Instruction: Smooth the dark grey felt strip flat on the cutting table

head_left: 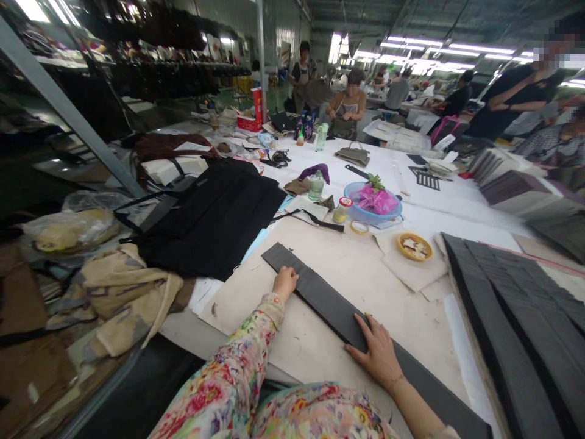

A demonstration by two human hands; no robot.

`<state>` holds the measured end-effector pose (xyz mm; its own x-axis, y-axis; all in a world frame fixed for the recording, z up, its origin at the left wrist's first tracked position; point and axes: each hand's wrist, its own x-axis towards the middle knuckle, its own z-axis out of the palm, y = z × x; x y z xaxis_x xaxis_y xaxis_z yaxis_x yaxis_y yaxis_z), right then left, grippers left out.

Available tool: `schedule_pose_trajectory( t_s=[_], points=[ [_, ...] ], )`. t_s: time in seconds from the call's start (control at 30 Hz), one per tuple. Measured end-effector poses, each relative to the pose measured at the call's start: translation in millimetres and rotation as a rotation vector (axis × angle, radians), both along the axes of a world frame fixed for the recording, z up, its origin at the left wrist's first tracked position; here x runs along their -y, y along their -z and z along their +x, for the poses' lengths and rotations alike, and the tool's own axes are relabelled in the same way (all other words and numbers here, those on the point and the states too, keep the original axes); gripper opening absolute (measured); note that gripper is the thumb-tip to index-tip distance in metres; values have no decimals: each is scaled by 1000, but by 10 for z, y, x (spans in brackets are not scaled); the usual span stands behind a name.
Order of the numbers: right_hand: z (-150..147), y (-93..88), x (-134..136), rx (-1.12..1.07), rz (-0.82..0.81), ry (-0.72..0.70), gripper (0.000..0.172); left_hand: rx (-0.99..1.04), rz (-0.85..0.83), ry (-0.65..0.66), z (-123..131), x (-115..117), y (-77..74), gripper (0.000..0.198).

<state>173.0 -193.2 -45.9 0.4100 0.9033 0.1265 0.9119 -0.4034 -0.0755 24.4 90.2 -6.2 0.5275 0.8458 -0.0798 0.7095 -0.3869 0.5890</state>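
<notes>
A long black strip of stiff material (324,299) lies slantwise on a pale cardboard sheet (365,274) on the white table. My left hand (285,281) rests on the strip's edge near its far end, fingers curled under so its grip is unclear. My right hand (375,350) lies flat on the strip nearer to me, fingers stretched out and apart. My sleeve is floral.
A stack of black strips (516,329) fans out at the right. Black fabric (214,219) lies at the left, beige cloth (123,292) beside it. A blue bowl (371,213), a yellow dish (414,246), bottles and a tape ring (359,227) stand beyond. Other people work at the far end.
</notes>
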Motion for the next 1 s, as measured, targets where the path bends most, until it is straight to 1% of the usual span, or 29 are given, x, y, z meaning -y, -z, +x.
schedule_pose_trajectory(
  t_s=[0.17,0.33,0.47,0.53,0.7,0.8,1.0],
  points=[
    [-48,-20,-153,-7,15,-3,73,-3,9,-47,-7,-97,49,15],
    [-48,5,-209,-9,10,0,73,-13,26,-78,-18,-134,85,14],
    [-46,29,-205,-6,7,2,73,-47,35,-96,-62,-183,27,28],
    [-52,32,-207,-1,12,3,73,-80,11,-82,-70,-238,-9,31],
    [-63,36,-215,3,13,11,72,-158,-81,-33,-24,-391,-61,27],
    [-60,42,-210,6,-1,10,73,-179,-120,-4,2,-430,-77,25],
    [-70,22,-212,15,14,1,73,-134,-38,8,-29,-394,-68,18]
  ],
)
